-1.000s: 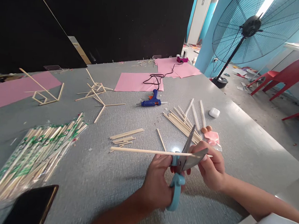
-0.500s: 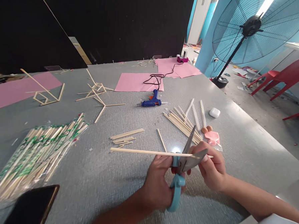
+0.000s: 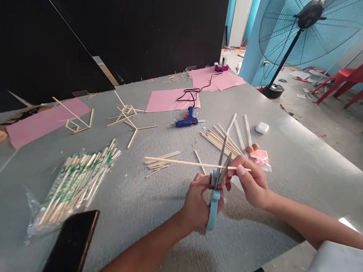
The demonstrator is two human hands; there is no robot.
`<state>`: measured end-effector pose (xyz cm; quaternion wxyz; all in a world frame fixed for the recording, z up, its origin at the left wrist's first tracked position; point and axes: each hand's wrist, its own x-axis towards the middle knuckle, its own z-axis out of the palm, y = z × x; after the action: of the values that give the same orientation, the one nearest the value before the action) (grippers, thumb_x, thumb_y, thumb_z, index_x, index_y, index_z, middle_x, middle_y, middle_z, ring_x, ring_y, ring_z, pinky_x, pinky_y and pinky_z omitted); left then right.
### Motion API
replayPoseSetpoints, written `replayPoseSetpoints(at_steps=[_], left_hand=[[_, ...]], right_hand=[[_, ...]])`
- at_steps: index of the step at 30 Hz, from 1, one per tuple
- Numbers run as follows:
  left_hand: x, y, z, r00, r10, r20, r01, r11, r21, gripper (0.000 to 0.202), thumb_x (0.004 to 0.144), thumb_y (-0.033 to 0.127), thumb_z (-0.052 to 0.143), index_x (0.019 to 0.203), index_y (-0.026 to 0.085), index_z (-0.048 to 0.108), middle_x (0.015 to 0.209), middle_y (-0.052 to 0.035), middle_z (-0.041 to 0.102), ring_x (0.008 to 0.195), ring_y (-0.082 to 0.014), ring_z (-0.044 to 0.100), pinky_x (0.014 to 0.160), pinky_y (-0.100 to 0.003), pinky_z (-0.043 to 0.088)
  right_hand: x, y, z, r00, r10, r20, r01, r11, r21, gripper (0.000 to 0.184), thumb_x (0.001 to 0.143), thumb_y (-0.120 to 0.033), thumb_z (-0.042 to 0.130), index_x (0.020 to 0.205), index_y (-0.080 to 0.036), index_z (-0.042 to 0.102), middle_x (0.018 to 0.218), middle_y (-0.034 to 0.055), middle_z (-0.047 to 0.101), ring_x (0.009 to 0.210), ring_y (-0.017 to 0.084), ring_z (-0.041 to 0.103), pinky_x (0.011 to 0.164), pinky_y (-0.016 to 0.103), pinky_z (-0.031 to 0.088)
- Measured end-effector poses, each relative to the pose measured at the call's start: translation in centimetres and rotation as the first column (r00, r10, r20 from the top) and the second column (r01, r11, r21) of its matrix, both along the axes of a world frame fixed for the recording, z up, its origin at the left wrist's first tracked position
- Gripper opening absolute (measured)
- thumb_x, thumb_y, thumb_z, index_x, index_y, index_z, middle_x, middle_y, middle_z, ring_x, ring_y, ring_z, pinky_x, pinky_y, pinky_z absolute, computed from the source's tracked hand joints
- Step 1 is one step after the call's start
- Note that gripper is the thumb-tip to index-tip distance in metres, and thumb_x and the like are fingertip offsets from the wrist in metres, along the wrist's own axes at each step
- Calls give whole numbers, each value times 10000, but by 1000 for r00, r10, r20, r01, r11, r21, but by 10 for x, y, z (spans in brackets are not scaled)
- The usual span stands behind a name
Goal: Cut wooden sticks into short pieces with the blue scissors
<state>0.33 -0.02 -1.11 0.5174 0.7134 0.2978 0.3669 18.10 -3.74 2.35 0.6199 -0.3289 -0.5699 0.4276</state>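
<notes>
My left hand (image 3: 198, 202) grips the light-blue handles of a pair of scissors (image 3: 215, 190). Its blades point up and are nearly closed around a long thin wooden stick (image 3: 183, 163). My right hand (image 3: 250, 182) pinches the right end of that stick, which lies level and reaches out to the left above the grey table (image 3: 290, 158).
On the table lie a bag of wrapped chopsticks (image 3: 78, 181), a black phone (image 3: 70, 244), short cut sticks (image 3: 160, 159), a bundle of long sticks (image 3: 224, 140), a blue glue gun (image 3: 186, 120), glued stick frames (image 3: 126, 115), pink paper sheets (image 3: 168, 99) and a white earbud case (image 3: 262, 127). A floor fan (image 3: 309, 29) stands to the right.
The scissor blades have closed much further on the stick. My view has tilted, so hands and table things sit higher in the frame.
</notes>
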Motion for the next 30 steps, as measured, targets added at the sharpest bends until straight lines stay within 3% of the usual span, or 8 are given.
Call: replayPoseSetpoints(at_steps=[5, 20, 30], left_hand=[[0, 1, 0, 999, 27, -16, -25, 994, 111, 40, 853, 206, 646, 841, 209, 684, 783, -17, 710, 745, -204, 592, 776, -366, 490], [2, 0, 8, 998, 28, -62, -22, 995, 98, 107, 883, 289, 674, 824, 200, 675, 768, -27, 689, 765, -206, 595, 803, -359, 505], [-2, 0, -1, 1000, -8, -13, 9, 998, 63, 155, 942, 345, 711, 950, 190, 713, 890, -52, 721, 884, -231, 635, 849, -371, 510]], right_hand=[[-3, 3, 4, 999, -26, -23, 27, 999, 43, 240, 1140, -398, 559, 980, -233, 630, 838, 26, 761, 709, 145, 710, 594, 258, 563], [-5, 5, 5, 997, -81, -5, 81, 993, 89, 295, 1136, -400, 563, 901, -223, 587, 766, 9, 723, 640, 125, 689, 555, 243, 569], [-2, 6, 6, 991, -89, 101, 70, 982, 176, 267, 1143, -331, 545, 906, -218, 591, 796, 28, 749, 624, 116, 652, 568, 247, 540]])
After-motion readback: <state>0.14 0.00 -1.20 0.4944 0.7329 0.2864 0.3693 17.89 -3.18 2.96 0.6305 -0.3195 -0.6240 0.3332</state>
